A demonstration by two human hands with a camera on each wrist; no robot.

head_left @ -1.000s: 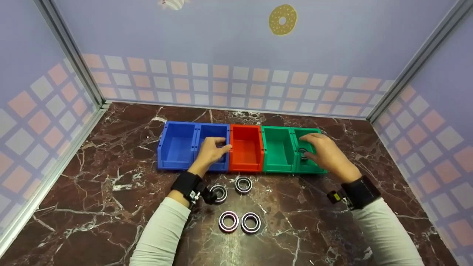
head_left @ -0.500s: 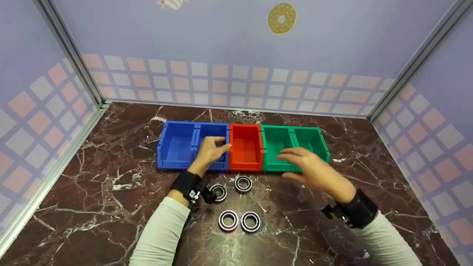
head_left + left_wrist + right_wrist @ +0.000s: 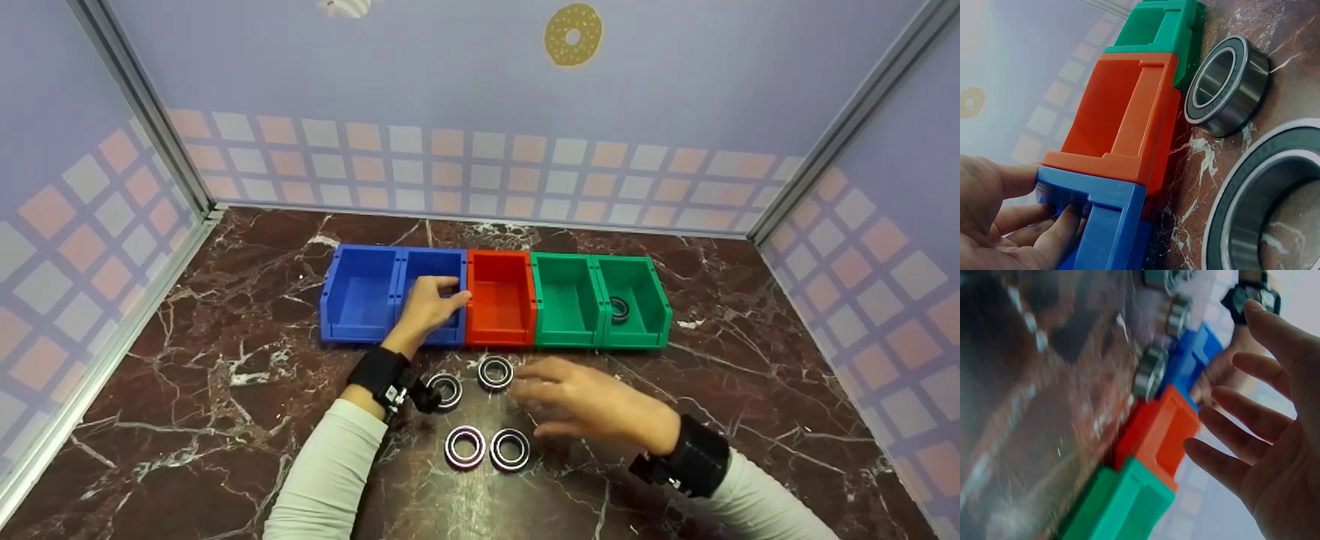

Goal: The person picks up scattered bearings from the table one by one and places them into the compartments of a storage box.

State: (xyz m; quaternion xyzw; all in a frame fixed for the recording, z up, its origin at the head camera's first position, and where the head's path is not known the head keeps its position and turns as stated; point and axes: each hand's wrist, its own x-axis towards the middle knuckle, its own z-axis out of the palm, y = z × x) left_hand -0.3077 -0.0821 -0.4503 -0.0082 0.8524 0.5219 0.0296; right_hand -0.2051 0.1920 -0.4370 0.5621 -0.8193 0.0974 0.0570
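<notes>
My left hand (image 3: 426, 309) grips the side wall of the second blue bin (image 3: 1112, 194), thumb at the rim beside the red bin (image 3: 1107, 107) and fingers inside. Over the table at the right, my right hand (image 3: 596, 401) is spread with nothing in it, its fingertips close to a ball bearing (image 3: 495, 373). A second bearing (image 3: 448, 391) lies by the left wrist's camera. Nearer the front are two more, a pinkish-rimmed bearing (image 3: 465, 448) and a dark bearing (image 3: 510, 450). Another bearing (image 3: 619, 309) leans inside the rightmost green bin (image 3: 649, 300).
The bins stand joined in a row, with a blue bin (image 3: 358, 292) at the left end and another green bin (image 3: 566, 296) right of the red one. Behind them rises a tiled-pattern wall (image 3: 487, 172). The dark marbled table (image 3: 225, 450) extends around the row.
My right hand has let go of a bearing in the rightmost green bin and come back left and nearer, toward the loose bearings. The left hand has stayed on the blue bin.
</notes>
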